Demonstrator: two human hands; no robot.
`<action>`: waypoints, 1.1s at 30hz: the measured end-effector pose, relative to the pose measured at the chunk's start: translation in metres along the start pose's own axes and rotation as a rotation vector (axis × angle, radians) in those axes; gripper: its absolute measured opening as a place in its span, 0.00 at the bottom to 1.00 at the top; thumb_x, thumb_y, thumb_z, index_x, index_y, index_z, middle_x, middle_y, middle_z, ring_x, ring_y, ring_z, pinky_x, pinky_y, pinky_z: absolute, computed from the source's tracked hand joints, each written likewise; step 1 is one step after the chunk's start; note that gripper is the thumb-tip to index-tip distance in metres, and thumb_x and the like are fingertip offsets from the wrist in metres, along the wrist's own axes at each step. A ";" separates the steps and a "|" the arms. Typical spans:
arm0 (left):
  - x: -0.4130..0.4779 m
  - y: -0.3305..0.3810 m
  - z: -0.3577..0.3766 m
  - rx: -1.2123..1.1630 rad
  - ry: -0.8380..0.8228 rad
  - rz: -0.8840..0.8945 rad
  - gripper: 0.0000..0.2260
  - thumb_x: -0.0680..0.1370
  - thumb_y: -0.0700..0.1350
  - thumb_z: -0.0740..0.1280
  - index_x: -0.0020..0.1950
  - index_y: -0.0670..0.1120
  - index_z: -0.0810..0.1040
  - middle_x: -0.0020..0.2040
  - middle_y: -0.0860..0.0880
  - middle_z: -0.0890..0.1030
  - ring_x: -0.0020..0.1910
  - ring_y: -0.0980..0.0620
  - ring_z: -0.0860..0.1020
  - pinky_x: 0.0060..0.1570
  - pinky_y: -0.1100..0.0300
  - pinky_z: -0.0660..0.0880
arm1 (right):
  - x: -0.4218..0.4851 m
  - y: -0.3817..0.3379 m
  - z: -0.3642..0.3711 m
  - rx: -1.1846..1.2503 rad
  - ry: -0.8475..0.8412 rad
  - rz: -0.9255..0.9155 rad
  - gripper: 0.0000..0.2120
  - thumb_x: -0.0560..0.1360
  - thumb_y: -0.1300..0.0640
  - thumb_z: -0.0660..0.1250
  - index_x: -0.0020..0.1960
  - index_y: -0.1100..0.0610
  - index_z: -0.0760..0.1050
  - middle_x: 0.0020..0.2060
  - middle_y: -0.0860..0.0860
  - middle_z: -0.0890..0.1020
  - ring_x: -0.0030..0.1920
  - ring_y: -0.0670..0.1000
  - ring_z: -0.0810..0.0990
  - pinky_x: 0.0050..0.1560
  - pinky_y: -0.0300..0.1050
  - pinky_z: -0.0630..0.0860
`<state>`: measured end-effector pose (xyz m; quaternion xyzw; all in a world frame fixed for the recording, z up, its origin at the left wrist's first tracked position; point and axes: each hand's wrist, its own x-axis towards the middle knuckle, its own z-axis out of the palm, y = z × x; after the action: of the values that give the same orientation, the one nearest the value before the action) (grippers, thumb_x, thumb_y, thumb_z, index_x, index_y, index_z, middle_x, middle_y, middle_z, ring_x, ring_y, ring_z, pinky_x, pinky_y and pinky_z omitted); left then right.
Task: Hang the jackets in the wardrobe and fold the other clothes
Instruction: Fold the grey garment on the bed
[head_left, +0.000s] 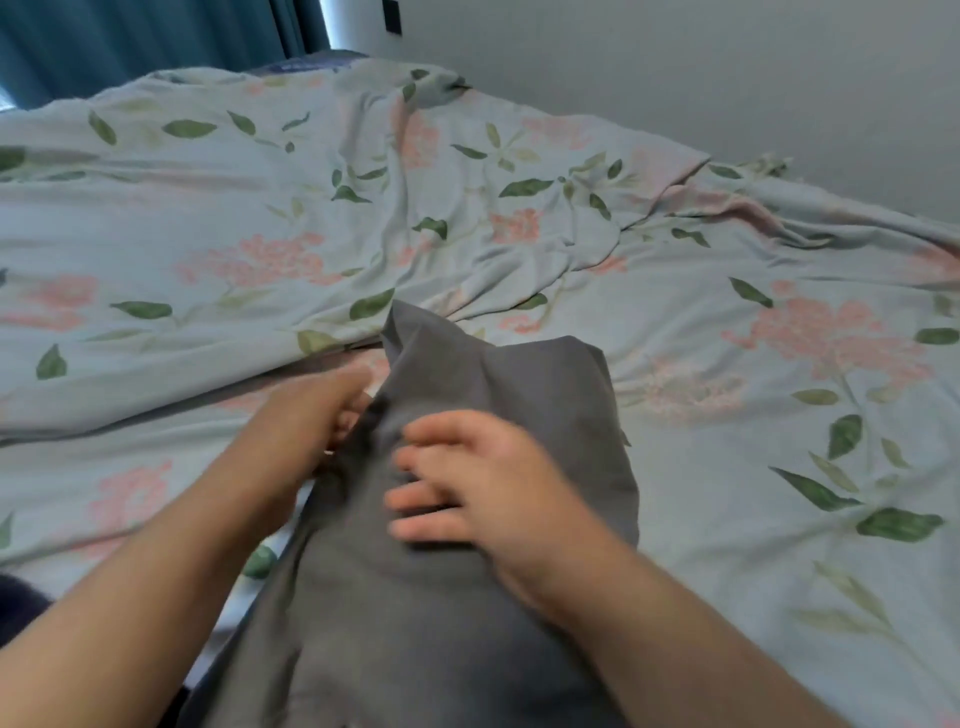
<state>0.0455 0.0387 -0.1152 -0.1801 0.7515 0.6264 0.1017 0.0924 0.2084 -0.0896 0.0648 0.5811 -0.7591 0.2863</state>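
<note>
Grey garment (498, 395) runs lengthwise up the bed (727, 457); left hand (311, 415) pinches its left edge, right hand (467, 483) lies spread on top.

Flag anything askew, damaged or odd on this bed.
Nothing spilled or damaged. The pale green floral duvet lies rumpled in ridges, and the grey cloth garment is bunched where the left hand grips it; the right hand rests on it.

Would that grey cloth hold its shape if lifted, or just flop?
Probably flop: the grey garment bunches into soft folds where the left hand grips its edge. Likely light, as it lies thin on the bed cover. The right hand laid on it seems enough to pin it.
</note>
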 end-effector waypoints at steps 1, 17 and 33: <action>-0.008 -0.005 0.004 0.118 -0.016 0.053 0.18 0.73 0.61 0.67 0.37 0.46 0.79 0.34 0.49 0.82 0.32 0.50 0.77 0.32 0.60 0.72 | -0.007 -0.001 -0.018 -0.090 0.119 -0.091 0.08 0.78 0.66 0.64 0.48 0.54 0.77 0.34 0.52 0.80 0.29 0.48 0.77 0.31 0.46 0.79; 0.087 0.026 0.080 -0.115 -0.144 -0.071 0.13 0.73 0.38 0.75 0.56 0.42 0.82 0.52 0.42 0.85 0.45 0.48 0.84 0.44 0.56 0.81 | 0.055 -0.032 -0.147 0.031 0.769 -0.163 0.06 0.73 0.60 0.72 0.45 0.56 0.75 0.44 0.56 0.83 0.42 0.55 0.82 0.48 0.55 0.81; 0.113 0.104 0.090 0.768 -0.422 0.189 0.08 0.68 0.37 0.78 0.43 0.45 0.82 0.42 0.47 0.84 0.41 0.49 0.82 0.43 0.61 0.80 | 0.064 -0.095 -0.192 -0.727 0.548 -0.051 0.06 0.71 0.66 0.73 0.48 0.61 0.82 0.46 0.59 0.85 0.47 0.55 0.81 0.49 0.47 0.77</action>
<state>-0.1057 0.1264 -0.0818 0.0720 0.9055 0.3316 0.2548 -0.0541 0.3771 -0.0975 0.1443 0.8655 -0.4675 0.1071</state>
